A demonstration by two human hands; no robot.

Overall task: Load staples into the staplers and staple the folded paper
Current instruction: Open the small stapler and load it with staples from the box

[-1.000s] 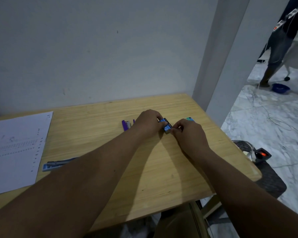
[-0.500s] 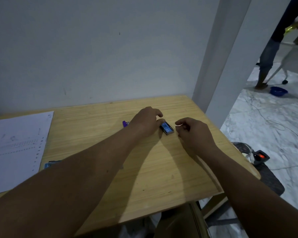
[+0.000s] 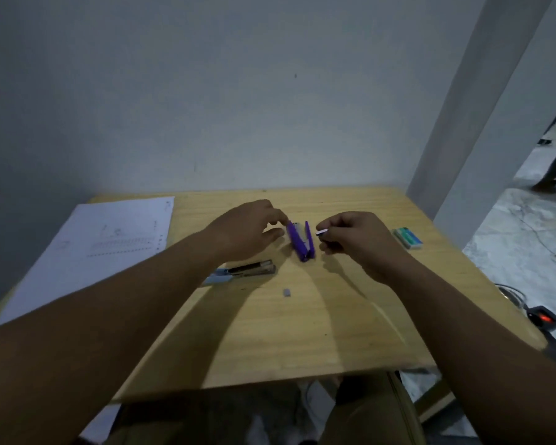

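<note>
Bare table (image 3: 302,332) near front edge (free to pass); blue stapler (image 3: 241,272) & purple stapler (image 3: 299,240) crowd the middle.

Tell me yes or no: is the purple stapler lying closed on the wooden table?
No: the purple stapler lies hinged open in a V on the wooden table, between the left hand and right hand.
</note>
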